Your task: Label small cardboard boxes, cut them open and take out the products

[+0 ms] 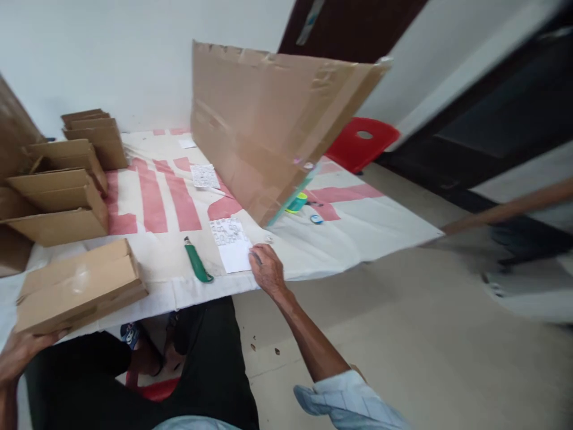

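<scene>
At the lower left, my left hand [33, 352] grips the near edge of a closed flat cardboard box [80, 283], which tilts over the table's front edge. My right hand [268, 269] is closed at the table edge, beside a white sheet [235, 257] with rows of small printed shapes on its upper part. Between its fingers a slim dark pen-like thing [256, 258] shows; its exact kind is unclear. A green box cutter [197, 261] lies between the box and the sheet, blade end away from me.
Several open cardboard boxes [58, 206] stand along the left. A large taped carton [273, 125] stands tilted on the cloth-covered table [367, 239]. Near it lie a tape roll [296, 203], a small round item [317, 219] and another printed sheet [205, 176]. A red chair [358, 146] is behind.
</scene>
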### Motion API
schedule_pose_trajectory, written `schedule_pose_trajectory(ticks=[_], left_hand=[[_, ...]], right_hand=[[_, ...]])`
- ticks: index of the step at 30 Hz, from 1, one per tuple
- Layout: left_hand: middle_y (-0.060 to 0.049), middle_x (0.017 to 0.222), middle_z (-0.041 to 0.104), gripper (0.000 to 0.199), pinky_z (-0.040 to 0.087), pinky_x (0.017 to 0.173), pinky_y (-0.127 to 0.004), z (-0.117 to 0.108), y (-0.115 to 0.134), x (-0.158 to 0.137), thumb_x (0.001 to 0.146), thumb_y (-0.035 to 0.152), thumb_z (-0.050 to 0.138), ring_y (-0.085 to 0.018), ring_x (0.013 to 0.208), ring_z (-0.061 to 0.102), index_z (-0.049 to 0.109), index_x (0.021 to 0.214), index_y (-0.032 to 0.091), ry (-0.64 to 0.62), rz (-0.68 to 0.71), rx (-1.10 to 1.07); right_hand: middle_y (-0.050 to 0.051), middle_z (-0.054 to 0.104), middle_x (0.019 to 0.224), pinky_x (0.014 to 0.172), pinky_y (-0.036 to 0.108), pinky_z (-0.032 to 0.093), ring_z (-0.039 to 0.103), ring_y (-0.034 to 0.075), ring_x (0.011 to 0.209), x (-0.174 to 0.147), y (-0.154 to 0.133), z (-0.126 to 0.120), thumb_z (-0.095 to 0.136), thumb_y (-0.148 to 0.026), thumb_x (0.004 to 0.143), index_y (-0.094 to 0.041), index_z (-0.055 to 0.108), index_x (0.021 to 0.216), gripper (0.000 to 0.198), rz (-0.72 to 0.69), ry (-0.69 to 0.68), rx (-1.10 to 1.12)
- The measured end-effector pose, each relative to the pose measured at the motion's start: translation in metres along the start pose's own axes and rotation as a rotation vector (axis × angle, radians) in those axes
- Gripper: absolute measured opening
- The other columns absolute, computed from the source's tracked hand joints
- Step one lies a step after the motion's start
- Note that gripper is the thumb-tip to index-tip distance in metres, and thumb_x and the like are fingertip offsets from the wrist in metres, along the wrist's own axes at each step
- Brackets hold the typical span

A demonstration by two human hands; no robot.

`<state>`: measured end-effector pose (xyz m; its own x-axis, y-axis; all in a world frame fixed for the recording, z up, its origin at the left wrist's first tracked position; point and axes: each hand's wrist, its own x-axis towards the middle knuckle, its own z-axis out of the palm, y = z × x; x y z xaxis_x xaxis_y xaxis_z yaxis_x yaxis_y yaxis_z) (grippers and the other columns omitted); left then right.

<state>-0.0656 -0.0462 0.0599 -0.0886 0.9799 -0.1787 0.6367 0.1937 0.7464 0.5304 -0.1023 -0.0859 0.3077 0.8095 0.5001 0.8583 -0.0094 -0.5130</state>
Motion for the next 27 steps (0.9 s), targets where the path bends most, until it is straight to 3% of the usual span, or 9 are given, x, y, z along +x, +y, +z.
schedule_pose_trajectory(ticks=[3, 5, 10, 14, 19, 22, 27], left_hand=[[-0.002, 0.12, 0.085, 0.119, 0.05, 0.125, -0.06, 0.003, 0.0, -0.014, 0.043, 0.068, 0.097, -0.043, 0.137, 0.068, 0.062, 0.15, 0.03, -0.013, 0.063, -0.099], [-0.012, 0.122, 0.083, 0.118, 0.052, 0.123, -0.06, 0.006, -0.003, -0.018, 0.045, 0.065, 0.099, -0.046, 0.137, 0.067, 0.064, 0.148, 0.02, -0.059, 0.095, -0.208], [-0.018, 0.14, 0.075, 0.113, 0.052, 0.123, -0.052, 0.01, -0.019, -0.022, 0.058, 0.054, 0.1, -0.045, 0.143, 0.062, 0.057, 0.155, 0.016, -0.16, 0.186, -0.26], [-0.018, 0.152, 0.067, 0.119, 0.05, 0.125, -0.052, 0.015, -0.02, -0.027, 0.06, 0.051, 0.1, -0.044, 0.146, 0.058, 0.05, 0.162, 0.018, -0.189, 0.264, -0.256], [-0.02, 0.154, 0.064, 0.124, 0.043, 0.13, -0.055, 0.022, -0.013, -0.034, 0.063, 0.051, 0.101, -0.044, 0.149, 0.054, 0.043, 0.167, 0.016, -0.247, 0.32, -0.285], [-0.022, 0.166, 0.053, 0.138, 0.038, 0.133, -0.053, 0.026, -0.011, -0.032, 0.058, 0.058, 0.103, -0.047, 0.16, 0.042, 0.037, 0.172, 0.017, -0.237, 0.372, -0.363], [-0.023, 0.181, 0.031, 0.153, 0.032, 0.135, -0.058, 0.033, -0.006, -0.024, 0.055, 0.071, 0.103, -0.049, 0.169, 0.024, 0.024, 0.176, 0.022, -0.17, 0.441, -0.459]], right_hand=[[0.013, 0.072, 0.107, 0.1, 0.047, 0.058, 0.068, 0.03, 0.105, -0.009, 0.01, 0.002, 0.052, -0.031, 0.099, -0.026, 0.07, 0.097, 0.019, -0.026, 0.076, -0.009], [0.013, 0.072, 0.104, 0.099, 0.049, 0.058, 0.067, 0.031, 0.103, -0.013, 0.017, 0.005, 0.053, -0.033, 0.098, -0.026, 0.07, 0.095, 0.018, -0.063, 0.116, -0.005], [0.015, 0.07, 0.098, 0.099, 0.053, 0.056, 0.067, 0.034, 0.101, -0.018, 0.018, 0.005, 0.054, -0.035, 0.098, -0.027, 0.068, 0.09, 0.018, -0.1, 0.213, -0.02], [0.014, 0.069, 0.097, 0.096, 0.053, 0.056, 0.066, 0.033, 0.097, -0.015, -0.01, 0.001, 0.054, -0.037, 0.098, -0.026, 0.069, 0.091, 0.02, -0.099, 0.238, -0.018], [0.013, 0.073, 0.1, 0.095, 0.047, 0.056, 0.068, 0.031, 0.1, -0.013, -0.077, 0.009, 0.055, -0.039, 0.102, -0.024, 0.072, 0.099, 0.022, -0.192, 0.065, 0.066], [0.013, 0.073, 0.103, 0.092, 0.045, 0.056, 0.067, 0.032, 0.103, -0.021, -0.115, 0.024, 0.06, -0.044, 0.102, -0.024, 0.072, 0.104, 0.024, -0.232, -0.092, 0.051], [0.014, 0.069, 0.108, 0.085, 0.044, 0.054, 0.065, 0.034, 0.105, -0.033, -0.14, 0.051, 0.07, -0.049, 0.095, -0.023, 0.07, 0.113, 0.031, -0.18, -0.254, -0.08]])
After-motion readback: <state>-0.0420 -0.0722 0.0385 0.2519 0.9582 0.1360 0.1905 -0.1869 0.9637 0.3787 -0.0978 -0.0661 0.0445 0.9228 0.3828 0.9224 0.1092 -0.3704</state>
